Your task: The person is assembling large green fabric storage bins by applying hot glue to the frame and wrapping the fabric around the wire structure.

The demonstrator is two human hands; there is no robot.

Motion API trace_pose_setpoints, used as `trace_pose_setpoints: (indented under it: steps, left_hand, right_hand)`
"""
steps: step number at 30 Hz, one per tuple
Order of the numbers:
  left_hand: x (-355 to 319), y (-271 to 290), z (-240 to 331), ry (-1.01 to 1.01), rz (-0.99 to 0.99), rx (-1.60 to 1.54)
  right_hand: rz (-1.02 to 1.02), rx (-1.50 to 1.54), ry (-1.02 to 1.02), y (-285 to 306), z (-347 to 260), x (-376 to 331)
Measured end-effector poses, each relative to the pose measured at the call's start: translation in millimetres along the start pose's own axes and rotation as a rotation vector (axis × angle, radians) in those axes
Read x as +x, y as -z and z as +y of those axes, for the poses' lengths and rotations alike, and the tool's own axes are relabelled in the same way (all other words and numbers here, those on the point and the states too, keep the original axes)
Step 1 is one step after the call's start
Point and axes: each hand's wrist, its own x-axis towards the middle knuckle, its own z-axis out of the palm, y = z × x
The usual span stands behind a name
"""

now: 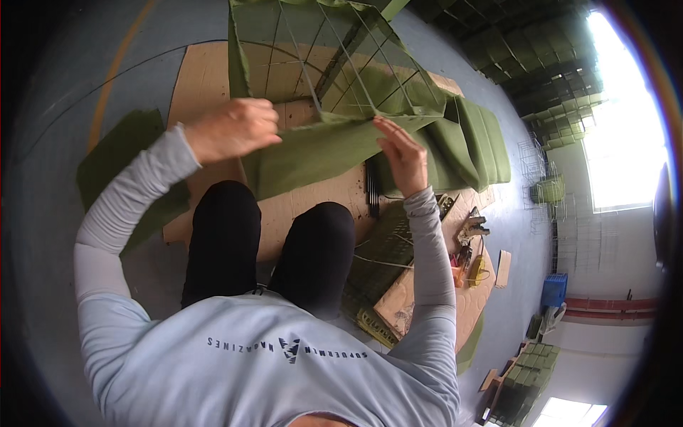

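Observation:
In front of my knees stands a box-like wire frame (346, 53) with green fabric (309, 162) stretched over it; its near fabric edge runs between my hands. My left hand (235, 131) is closed at the left end of that edge, and what its fingers hold, if anything, is hidden. On the right, my right hand (404, 153) has its fingers stretched out, the fingertips touching the fabric edge where a wire meets it. The fabric hangs down from the edge toward my knees.
Flat cardboard (284, 224) lies under the work. More green fabric (117, 160) is on the floor at left, and folded green panels (480, 139) at right. Pliers-like tools (466, 267) lie on cardboard by my right arm. Stacked green boxes (541, 64) and a blue crate (554, 290) stand farther off.

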Motion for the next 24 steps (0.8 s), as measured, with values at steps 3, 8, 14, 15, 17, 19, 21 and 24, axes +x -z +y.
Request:
trace_pose_setpoints:
  steps: [3,8,14,15,17,19,21,24]
  left_hand:
    - [-44,25,-20,0.286,-0.096,-0.179]
    - [-33,9,17,0.309,0.365,-0.136]
    - [-11,-24,31,0.403,0.414,-0.022]
    - [-10,-25,30,0.434,0.441,-0.088]
    - [-5,-25,26,0.460,0.466,-0.161]
    - [1,-18,19,0.598,0.381,-0.344]
    - [9,-7,18,0.692,0.280,-0.434]
    - [6,-15,21,0.770,0.209,-0.398]
  right_hand:
    - [0.001,-0.149,0.194,-22,-20,13]
    - [-0.086,-0.132,0.400,-56,-30,34]
    - [-0.076,0.000,0.254,-73,-31,53]
    - [-0.111,0.035,0.178,-72,-33,56]
    - [-0.153,0.042,0.090,-70,-35,59]
    - [-0.194,0.054,0.006,-68,-36,66]
    - [-0.294,0.105,-0.181,-67,-37,73]
    - [-0.293,0.194,-0.194,-68,-31,70]
